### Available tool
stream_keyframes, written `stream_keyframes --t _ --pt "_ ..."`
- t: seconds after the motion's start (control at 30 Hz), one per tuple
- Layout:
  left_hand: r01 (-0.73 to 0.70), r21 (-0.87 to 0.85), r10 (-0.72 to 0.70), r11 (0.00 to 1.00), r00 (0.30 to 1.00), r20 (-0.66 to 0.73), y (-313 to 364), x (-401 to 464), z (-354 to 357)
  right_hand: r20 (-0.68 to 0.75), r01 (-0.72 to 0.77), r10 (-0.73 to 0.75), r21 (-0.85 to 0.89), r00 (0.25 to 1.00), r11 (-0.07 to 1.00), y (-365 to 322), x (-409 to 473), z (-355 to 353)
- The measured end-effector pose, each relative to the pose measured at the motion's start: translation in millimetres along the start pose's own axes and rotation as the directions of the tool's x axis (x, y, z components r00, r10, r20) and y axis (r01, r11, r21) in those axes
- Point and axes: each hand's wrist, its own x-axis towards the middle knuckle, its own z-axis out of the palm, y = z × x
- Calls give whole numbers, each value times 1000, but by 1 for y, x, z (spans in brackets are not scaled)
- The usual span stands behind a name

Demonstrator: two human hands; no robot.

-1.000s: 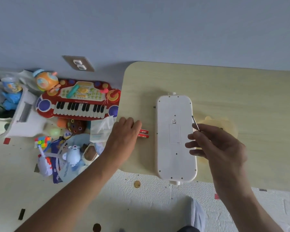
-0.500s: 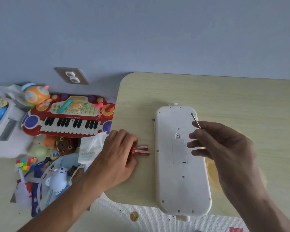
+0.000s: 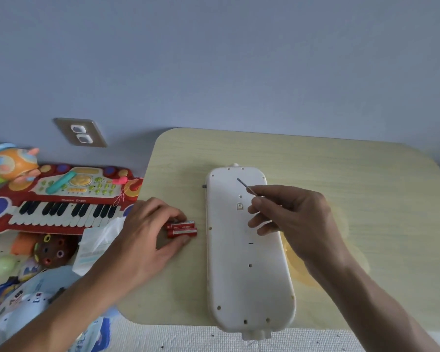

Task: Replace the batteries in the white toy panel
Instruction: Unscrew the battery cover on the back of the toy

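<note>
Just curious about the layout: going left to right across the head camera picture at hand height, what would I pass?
Red toy keyboard → left hand → red batteries → white toy panel → right hand.

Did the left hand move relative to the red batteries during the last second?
Yes. The left hand slid back toward the table edge, uncovering the red batteries, which kept their place beside the white toy panel.

A red toy keyboard [image 3: 59, 199] is lying left of the desk [image 3: 341, 179], an orange toy [image 3: 10, 162] sitting behind it
</note>
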Motion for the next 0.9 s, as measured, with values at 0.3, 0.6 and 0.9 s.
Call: stream_keyframes --t 0.3,0.6,0.9 --pt "78 -3 -77 997 993 86 8 0 -11 -70 51 -52 -17 996 999 -2 2 -9" --pt "85 -15 -83 996 993 89 8 10 -16 7 123 -124 -164 992 979 4 16 -3" --pt "-23 -85 22 996 1000 -13 29 42 -21 -12 109 -113 -160 994 981 11 26 3"
